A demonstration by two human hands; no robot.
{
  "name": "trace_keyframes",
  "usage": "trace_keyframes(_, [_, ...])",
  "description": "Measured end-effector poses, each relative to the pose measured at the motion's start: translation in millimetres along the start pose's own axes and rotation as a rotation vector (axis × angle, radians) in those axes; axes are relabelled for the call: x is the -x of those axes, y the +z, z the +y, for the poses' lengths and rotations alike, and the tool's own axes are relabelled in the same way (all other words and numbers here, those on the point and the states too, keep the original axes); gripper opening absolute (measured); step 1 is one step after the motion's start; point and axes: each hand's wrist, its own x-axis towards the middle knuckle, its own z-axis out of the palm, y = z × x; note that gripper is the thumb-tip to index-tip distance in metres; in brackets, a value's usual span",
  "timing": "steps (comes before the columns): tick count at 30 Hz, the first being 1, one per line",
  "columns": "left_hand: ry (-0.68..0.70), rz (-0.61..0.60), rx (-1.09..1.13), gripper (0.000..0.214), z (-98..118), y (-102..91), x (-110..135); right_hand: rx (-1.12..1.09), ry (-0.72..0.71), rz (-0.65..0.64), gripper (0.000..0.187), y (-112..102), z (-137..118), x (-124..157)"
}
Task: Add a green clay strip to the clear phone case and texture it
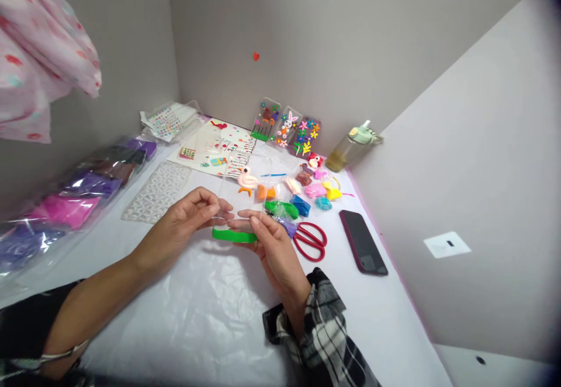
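Observation:
Both hands hold a clear phone case point(243, 194) upright over the white table point(385, 317). A pink clay flamingo point(246, 180) is stuck near its top and a green clay strip point(234, 235) runs along its bottom edge. My left hand point(186, 220) pinches the case's lower left side with fingers closed. The lower right corner is gripped by my right hand point(272, 246), thumb on the green strip. Small lumps of coloured clay point(307, 191) lie just behind the case.
Red scissors point(310, 239) and a dark phone point(363, 241) lie right of my hands. Three decorated cases point(287, 127) lean on the back wall beside a bottle point(353, 148). Bagged clay packs point(83, 191), a textured sheet point(156, 191) and sticker sheets point(169, 121) sit left.

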Motion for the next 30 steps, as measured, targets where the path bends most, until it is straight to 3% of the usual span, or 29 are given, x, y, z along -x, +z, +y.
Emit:
trace_keyframes(2, [0.051,0.027,-0.070,0.024,-4.1,0.8,0.7,-0.067,0.005,0.008,0.040,-0.8,-0.8,-0.4])
trace_keyframes(5, [0.193,0.105,-0.191,0.042,-8.8,-0.3,3.5,-0.145,0.005,0.036,0.043,-1.4,-1.7,-0.9])
trace_keyframes(9, [0.654,0.111,-0.644,0.029,-10.7,-5.6,5.2,-0.204,0.006,0.072,0.042,-1.9,-1.4,-1.4])
trace_keyframes(11, [0.803,0.076,-0.821,0.031,-11.9,-8.0,3.8,-0.218,0.000,0.070,0.041,-1.9,-1.2,-1.5])
trace_keyframes(16, [0.812,0.026,-0.944,0.033,-14.1,-10.3,1.3,-0.229,-0.006,0.033,0.038,-0.7,-2.9,-0.6])
trace_keyframes(21, [0.693,-0.010,-0.826,0.033,-10.6,-10.0,3.6,-0.234,0.002,0.027,0.038,-0.3,-3.9,0.0])
trace_keyframes(30, [0.599,-0.003,-0.710,0.020,-9.9,-6.7,0.4,-0.246,0.012,0.022,0.036,-0.4,-3.5,-0.5])
